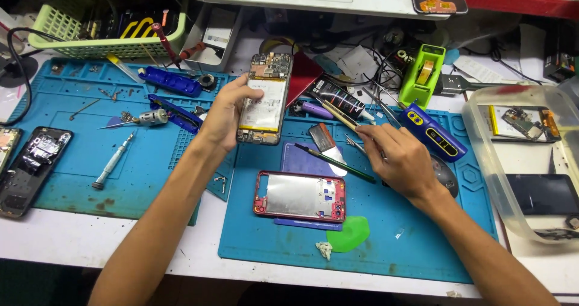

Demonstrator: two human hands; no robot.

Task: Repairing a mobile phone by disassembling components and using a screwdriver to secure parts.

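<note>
My left hand (224,114) holds an opened phone (266,98) upright above the blue mat, its battery and circuit board facing me. To the right, my right hand (399,158) pinches a thin pair of tweezers (354,142) near the mat's middle. A green-handled tool (335,163) lies just below the fingers. A red phone frame (300,195) with a silver inner plate rests flat on the mat in front of me.
Two blue work mats (416,233) cover the white bench. A screwdriver (112,160), a dark phone body (31,167), a green pick (350,233), a blue device (434,132), a green tape holder (423,73), a black tube (341,99) and a clear tub (482,161) of parts lie around. A green basket (66,34) stands far left.
</note>
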